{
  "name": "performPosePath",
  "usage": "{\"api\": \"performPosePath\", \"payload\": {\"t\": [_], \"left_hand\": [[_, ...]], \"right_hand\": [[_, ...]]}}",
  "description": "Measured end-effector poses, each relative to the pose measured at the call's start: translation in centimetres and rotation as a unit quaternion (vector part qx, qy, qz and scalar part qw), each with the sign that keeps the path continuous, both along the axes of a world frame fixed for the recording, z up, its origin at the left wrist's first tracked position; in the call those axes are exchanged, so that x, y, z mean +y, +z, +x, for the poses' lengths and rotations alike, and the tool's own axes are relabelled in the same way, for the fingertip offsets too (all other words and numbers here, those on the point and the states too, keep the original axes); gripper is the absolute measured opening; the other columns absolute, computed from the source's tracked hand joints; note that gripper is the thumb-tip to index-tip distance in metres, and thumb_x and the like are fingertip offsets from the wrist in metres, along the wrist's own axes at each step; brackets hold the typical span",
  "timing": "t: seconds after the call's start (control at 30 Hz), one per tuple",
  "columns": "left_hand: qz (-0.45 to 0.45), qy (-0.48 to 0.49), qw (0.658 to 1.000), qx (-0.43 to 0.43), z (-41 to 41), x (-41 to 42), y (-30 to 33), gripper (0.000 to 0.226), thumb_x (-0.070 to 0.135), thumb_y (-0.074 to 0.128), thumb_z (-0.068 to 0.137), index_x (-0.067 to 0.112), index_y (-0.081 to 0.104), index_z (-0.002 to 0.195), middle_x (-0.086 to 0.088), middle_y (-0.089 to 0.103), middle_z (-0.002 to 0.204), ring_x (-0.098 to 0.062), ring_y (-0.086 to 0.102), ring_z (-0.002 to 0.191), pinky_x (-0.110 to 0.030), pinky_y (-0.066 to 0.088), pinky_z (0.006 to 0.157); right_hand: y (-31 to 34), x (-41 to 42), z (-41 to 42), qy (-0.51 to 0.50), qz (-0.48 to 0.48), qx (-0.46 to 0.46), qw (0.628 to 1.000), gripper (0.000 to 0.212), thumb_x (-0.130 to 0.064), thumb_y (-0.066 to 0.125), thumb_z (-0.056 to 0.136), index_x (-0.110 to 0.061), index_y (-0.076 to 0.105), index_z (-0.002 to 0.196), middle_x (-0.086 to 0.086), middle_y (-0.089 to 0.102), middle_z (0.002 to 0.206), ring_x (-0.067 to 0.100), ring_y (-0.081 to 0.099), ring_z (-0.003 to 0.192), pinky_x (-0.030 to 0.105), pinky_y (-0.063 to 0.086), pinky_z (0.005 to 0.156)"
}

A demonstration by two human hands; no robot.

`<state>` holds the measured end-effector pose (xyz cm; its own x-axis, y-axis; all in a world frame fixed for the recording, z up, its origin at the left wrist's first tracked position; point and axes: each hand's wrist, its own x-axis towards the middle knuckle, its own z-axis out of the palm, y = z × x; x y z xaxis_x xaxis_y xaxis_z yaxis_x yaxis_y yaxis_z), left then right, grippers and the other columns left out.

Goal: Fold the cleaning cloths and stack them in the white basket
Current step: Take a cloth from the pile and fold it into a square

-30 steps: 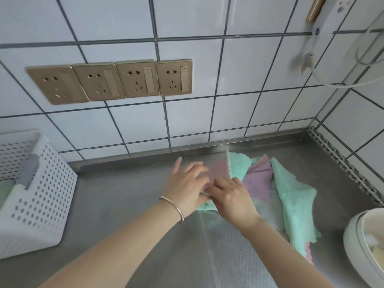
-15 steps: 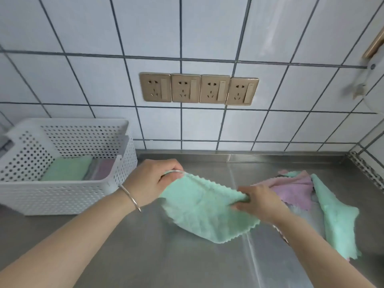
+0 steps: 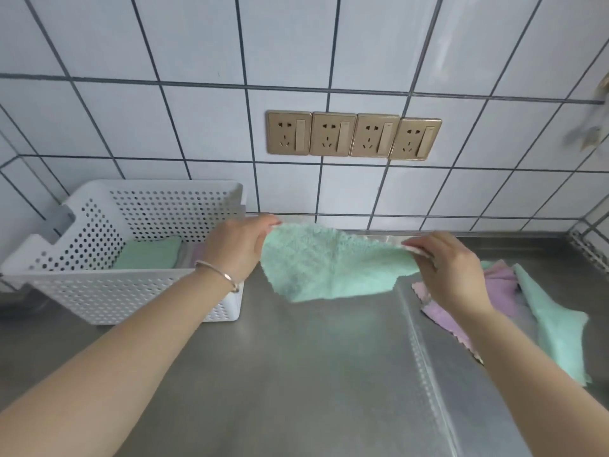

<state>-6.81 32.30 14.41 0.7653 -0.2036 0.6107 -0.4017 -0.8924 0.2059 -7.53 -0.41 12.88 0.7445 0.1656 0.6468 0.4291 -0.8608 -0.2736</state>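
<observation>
A mint green cloth (image 3: 329, 265) hangs spread in the air above the steel counter. My left hand (image 3: 237, 249) pinches its left corner and my right hand (image 3: 445, 265) pinches its right corner. The white perforated basket (image 3: 99, 288) stands at the left by the wall, with a folded green cloth (image 3: 148, 255) and a folded purple one beside it inside. Just right of my right hand lies a loose pile of purple cloths (image 3: 501, 288) and another green cloth (image 3: 557, 328).
The steel counter (image 3: 313, 374) stretches toward me, with a raised seam running down its right half. A tiled wall with a row of gold sockets (image 3: 352, 135) rises behind. The counter meets a side wall at the far right.
Both hands lifted a green cloth off the pile, carried it left and spread it out in the air. The view swung left, bringing the basket fully into sight.
</observation>
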Motion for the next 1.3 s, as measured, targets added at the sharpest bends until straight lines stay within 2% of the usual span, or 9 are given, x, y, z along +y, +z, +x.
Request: {"api": "performPosePath", "payload": {"t": [0.07, 0.17, 0.27, 0.43, 0.63, 0.77, 0.93, 1.07, 1.3], "left_hand": [[0.054, -0.030, 0.998, -0.015, -2.2, 0.2, -1.6, 0.034, 0.011, 0.047, 0.073, 0.027, 0.069, 0.094, 0.005, 0.071, 0.066, -0.020, 0.064, 0.047, -0.020, 0.043, 0.039], [0.123, -0.072, 0.988, 0.055, -5.4, 0.8, -6.5, 0.039, 0.019, 0.037, 0.068, 0.035, 0.052, 0.101, 0.011, 0.067, 0.061, -0.014, 0.060, 0.041, -0.018, 0.036, 0.033], [0.164, -0.120, 0.970, 0.133, -8.3, 0.8, -11.9, 0.051, 0.016, 0.056, 0.054, 0.040, 0.052, 0.098, 0.020, 0.067, 0.065, -0.004, 0.058, 0.041, -0.015, 0.035, 0.033], [0.254, -0.168, 0.913, 0.273, -12.4, -0.5, -17.3, 0.050, 0.032, 0.076, 0.030, 0.048, 0.067, 0.076, 0.028, 0.063, 0.060, 0.005, 0.055, 0.042, -0.010, 0.032, 0.032], [0.206, -0.220, 0.897, 0.325, -15.7, -0.4, -21.2, 0.045, 0.025, 0.084, 0.037, 0.041, 0.065, 0.075, 0.028, 0.065, 0.075, 0.004, 0.061, 0.062, -0.009, 0.041, 0.041], [0.184, -0.219, 0.917, 0.278, -16.8, -0.4, -21.5, 0.018, 0.023, 0.060, 0.062, 0.037, 0.064, 0.073, 0.021, 0.062, 0.081, -0.003, 0.052, 0.079, -0.015, 0.043, 0.050], [0.159, -0.222, 0.936, 0.221, -17.7, -0.2, -22.5, 0.032, 0.017, 0.047, 0.066, 0.031, 0.061, 0.091, 0.006, 0.055, 0.109, -0.015, 0.048, 0.108, -0.027, 0.037, 0.088], [0.146, -0.171, 0.924, 0.310, -18.0, 0.3, -22.8, 0.050, 0.012, 0.038, 0.063, 0.027, 0.052, 0.108, 0.007, 0.062, 0.119, -0.010, 0.048, 0.114, -0.026, 0.033, 0.096], [-0.045, -0.083, 0.914, 0.396, -17.1, -0.2, -22.0, 0.038, 0.015, 0.042, 0.082, 0.023, 0.070, 0.106, 0.011, 0.067, 0.112, -0.010, 0.063, 0.103, -0.006, 0.033, 0.095]], "right_hand": [[-0.7, -0.4, -1.6, -0.011, -0.011, 0.004, 1.000, 0.020, -0.019, 0.051, 0.078, -0.011, 0.070, 0.083, 0.003, 0.066, 0.077, 0.020, 0.059, 0.072, 0.029, 0.049, 0.055], [-3.4, -1.0, -3.8, -0.004, -0.046, 0.040, 0.998, 0.011, -0.008, 0.063, 0.064, -0.014, 0.067, 0.073, -0.001, 0.063, 0.070, 0.015, 0.052, 0.070, 0.023, 0.042, 0.053], [-7.8, -1.6, -6.0, 0.016, -0.086, 0.145, 0.986, 0.034, 0.006, 0.077, 0.051, -0.020, 0.066, 0.068, -0.008, 0.062, 0.067, 0.020, 0.058, 0.065, 0.024, 0.045, 0.049], [-14.2, -1.5, -10.1, 0.046, -0.140, 0.287, 0.946, 0.045, -0.007, 0.085, 0.034, -0.035, 0.064, 0.062, -0.016, 0.054, 0.059, 0.009, 0.058, 0.054, 0.016, 0.039, 0.040], [-18.9, -2.1, -13.4, 0.068, -0.177, 0.355, 0.915, 0.045, -0.010, 0.081, 0.033, -0.037, 0.061, 0.063, -0.018, 0.052, 0.058, 0.007, 0.056, 0.051, 0.014, 0.034, 0.038], [-19.7, -2.3, -14.1, 0.084, -0.185, 0.326, 0.923, 0.045, -0.014, 0.076, 0.028, -0.035, 0.062, 0.065, -0.015, 0.053, 0.063, 0.012, 0.054, 0.056, 0.018, 0.039, 0.041], [-20.6, -2.6, -16.2, 0.073, -0.196, 0.234, 0.949, 0.030, -0.028, 0.048, 0.055, -0.025, 0.062, 0.081, -0.004, 0.061, 0.082, 0.017, 0.044, 0.081, 0.025, 0.034, 0.068], [-21.7, -2.5, -17.7, 0.036, -0.186, 0.235, 0.953, 0.043, -0.019, 0.041, 0.062, -0.023, 0.060, 0.101, -0.002, 0.067, 0.100, 0.019, 0.053, 0.095, 0.028, 0.035, 0.079], [-20.7, -2.0, -16.7, -0.053, 0.027, 0.306, 0.950, 0.037, -0.005, 0.046, 0.066, -0.015, 0.076, 0.085, -0.006, 0.069, 0.089, 0.016, 0.056, 0.084, 0.018, 0.047, 0.078]]}}
